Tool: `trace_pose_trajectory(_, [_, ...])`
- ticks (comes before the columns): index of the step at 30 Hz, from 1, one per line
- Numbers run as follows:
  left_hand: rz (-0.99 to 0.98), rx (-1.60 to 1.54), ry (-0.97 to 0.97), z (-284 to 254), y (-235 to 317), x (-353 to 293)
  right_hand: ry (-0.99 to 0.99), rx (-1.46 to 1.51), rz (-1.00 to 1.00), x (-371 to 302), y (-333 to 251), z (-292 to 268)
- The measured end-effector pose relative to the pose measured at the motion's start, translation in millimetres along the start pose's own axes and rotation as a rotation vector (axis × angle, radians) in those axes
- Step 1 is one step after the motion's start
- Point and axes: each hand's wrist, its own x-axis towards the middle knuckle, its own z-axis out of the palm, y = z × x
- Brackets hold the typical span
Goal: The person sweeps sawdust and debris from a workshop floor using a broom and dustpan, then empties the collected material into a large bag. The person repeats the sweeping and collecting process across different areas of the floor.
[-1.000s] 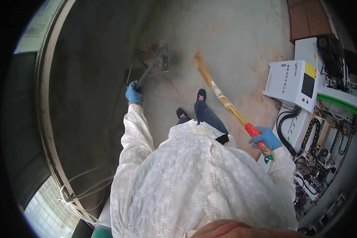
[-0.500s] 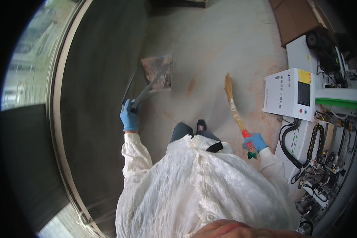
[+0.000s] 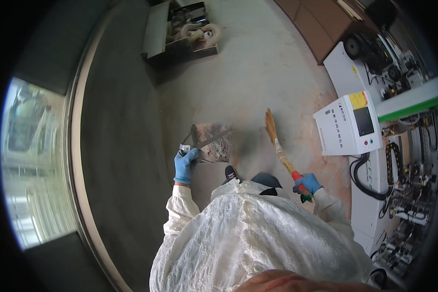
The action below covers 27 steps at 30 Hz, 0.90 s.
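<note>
Left hand (image 3: 185,166) clasped on dustpan (image 3: 214,139) | right hand (image 3: 308,183) wrapped round broom (image 3: 282,156) | tangled debris (image 3: 219,150) in dustpan | reddish dust (image 3: 332,169) left on floor (image 3: 243,82)

The dustpan (image 3: 214,138), containing debris (image 3: 221,150), is located near frame centre, in the left hand (image 3: 184,166). The broom (image 3: 283,159) is positioned to its right, in the right hand (image 3: 310,183). The machine (image 3: 343,124) occupies the right side; the container (image 3: 180,52) stands at upper left.

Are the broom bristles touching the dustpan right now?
Apart. The head view shows a strip of floor between the broom bristles, on the right, and the dustpan, on the left.
</note>
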Motion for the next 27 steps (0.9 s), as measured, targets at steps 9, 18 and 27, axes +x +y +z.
trace_pose_trajectory(9, [-0.132,0.096,-0.097,117.8,55.8,180.4,0.189,0.062,-0.048,61.0,-58.2,3.5])
trace_pose_trajectory(18, [0.008,0.314,-0.200,265.6,125.6,355.8,0.132,0.374,-0.113,164.9,-262.3,-79.4])
trace_pose_trajectory(27, [0.164,0.423,-0.192,409.9,183.5,547.0,0.065,0.495,-0.055,288.7,-468.1,-162.2])
